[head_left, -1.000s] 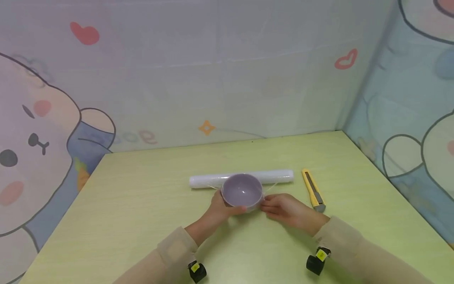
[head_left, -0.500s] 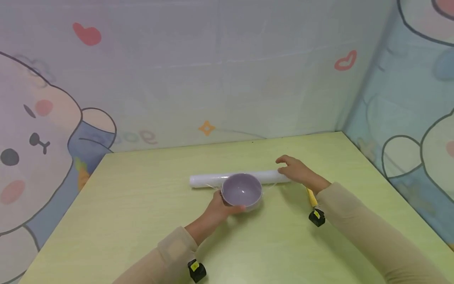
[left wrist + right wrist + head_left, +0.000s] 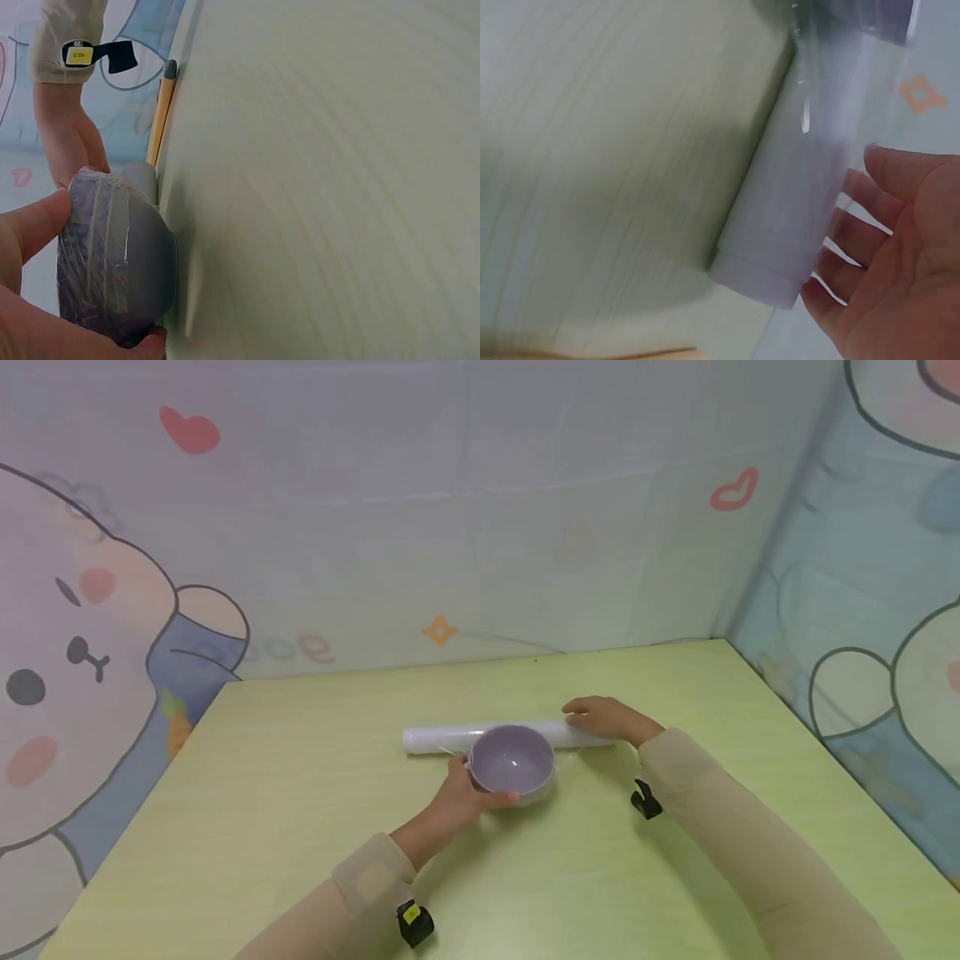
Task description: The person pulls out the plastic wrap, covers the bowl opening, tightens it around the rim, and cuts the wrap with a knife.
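Observation:
A lilac bowl (image 3: 512,762) with clear plastic film (image 3: 112,232) across its side stands in the middle of the table. My left hand (image 3: 453,802) grips it from the left, thumb on the near side. Directly behind the bowl lies a white roll of cling film (image 3: 442,741); film also shows between bowl and roll in the right wrist view. My right hand (image 3: 607,718) is at the roll's right end, palm toward it. In the right wrist view its fingers (image 3: 859,236) are loosely bent beside the roll, thumb apart; whether they touch it I cannot tell.
A yellow utility knife (image 3: 160,112) lies on the table beyond the bowl in the left wrist view; the right arm hides it in the head view. A printed curtain (image 3: 375,568) rises behind the pale green table (image 3: 300,827).
My right hand has left the bowl's right side, moved up and right to the roll's right end, then shifted slightly left over it. My left hand and the bowl have stayed in place.

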{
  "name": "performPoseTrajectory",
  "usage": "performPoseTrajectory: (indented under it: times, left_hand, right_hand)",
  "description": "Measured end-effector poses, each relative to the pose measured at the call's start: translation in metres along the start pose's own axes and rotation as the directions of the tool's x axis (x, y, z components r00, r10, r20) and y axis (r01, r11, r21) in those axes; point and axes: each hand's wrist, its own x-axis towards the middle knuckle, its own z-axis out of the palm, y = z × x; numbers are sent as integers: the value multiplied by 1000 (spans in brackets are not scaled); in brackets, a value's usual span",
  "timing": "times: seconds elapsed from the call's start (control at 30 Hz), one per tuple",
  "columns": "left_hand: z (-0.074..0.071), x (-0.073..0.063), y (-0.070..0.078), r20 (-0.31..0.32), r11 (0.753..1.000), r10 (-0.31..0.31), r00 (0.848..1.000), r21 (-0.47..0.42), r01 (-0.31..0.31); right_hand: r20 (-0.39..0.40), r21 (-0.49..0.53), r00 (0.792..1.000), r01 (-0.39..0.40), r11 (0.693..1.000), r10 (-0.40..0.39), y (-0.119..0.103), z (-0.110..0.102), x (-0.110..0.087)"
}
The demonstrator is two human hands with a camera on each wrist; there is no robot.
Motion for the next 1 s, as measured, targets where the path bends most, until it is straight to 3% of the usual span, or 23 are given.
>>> performPoseTrajectory:
  times: [0.23, 0.57, 1.0]
  left_hand:
    - [0, 0, -1, -12, 1000, 10, 1000, 18, -10]
    - [-12, 3, -6, 58, 998, 56, 997, 20, -58]
    - [-7, 8, -8, 49, 987, 139, 989, 71, -142]
  right_hand:
    - [82, 16, 997, -5, 1000, 4, 3, -1, 5]
    - [51, -43, 999, -13, 999, 15, -3, 1, 4]
    - [36, -163, 997, -66, 984, 73, -8, 2, 0]
